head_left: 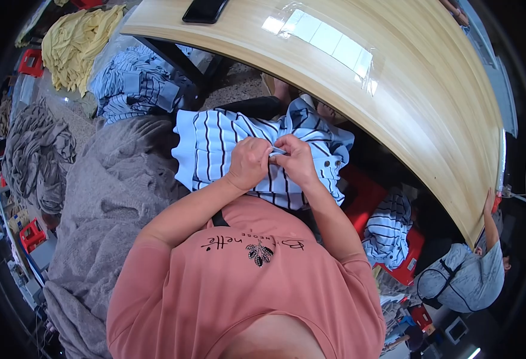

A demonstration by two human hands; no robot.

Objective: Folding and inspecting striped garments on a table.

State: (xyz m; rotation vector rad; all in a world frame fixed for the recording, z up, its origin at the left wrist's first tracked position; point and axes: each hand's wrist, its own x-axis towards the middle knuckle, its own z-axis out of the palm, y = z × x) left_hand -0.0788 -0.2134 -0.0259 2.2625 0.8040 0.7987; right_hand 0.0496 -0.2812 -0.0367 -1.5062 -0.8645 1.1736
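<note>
Left grip (250, 161), right grip (296, 160) tight on striped garment (218, 140); grey cloth (116, 194) left, tabletop (421, 116) ahead

The left hand (250, 163) is curled, knuckles up, just beside the right hand (298, 160), whose thumb and forefinger pinch close together; the left forearm (186, 210) and the right forearm (336, 222), both bare, slant inward in front of the body

bright centre | white glare on tabletop (421, 81) | dark shadow beneath | rim bent, corners black
</note>
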